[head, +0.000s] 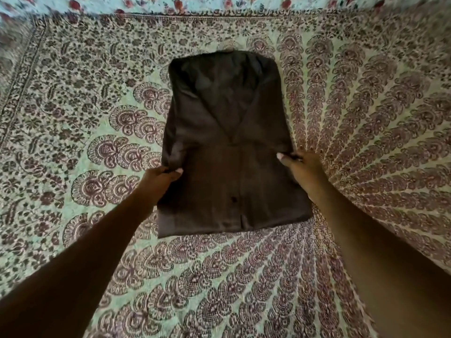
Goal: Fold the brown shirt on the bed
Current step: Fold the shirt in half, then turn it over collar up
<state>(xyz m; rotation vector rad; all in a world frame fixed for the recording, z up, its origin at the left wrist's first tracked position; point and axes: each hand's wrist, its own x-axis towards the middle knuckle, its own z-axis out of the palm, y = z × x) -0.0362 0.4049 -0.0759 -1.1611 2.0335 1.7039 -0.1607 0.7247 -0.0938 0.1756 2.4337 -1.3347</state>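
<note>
The brown shirt (pixel 227 142), sides already folded in, lies lengthwise mid-bed on the paisley bedspread (pixel 366 118). The left hand (pixel 159 178) pinches its 9 o'clock edge, the right hand (pixel 299 164) its 3 o'clock edge. The crosswise fold looks in hand; next likely needs both edges moved evenly together.

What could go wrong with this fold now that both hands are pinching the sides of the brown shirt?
The left hand pinches the brown shirt nearer the hem than the right hand does, so the next fold could come out crooked. The side panels already folded in may slip open when lifted. The loose patterned bedspread might bunch underneath and wrinkle the fabric.
</note>
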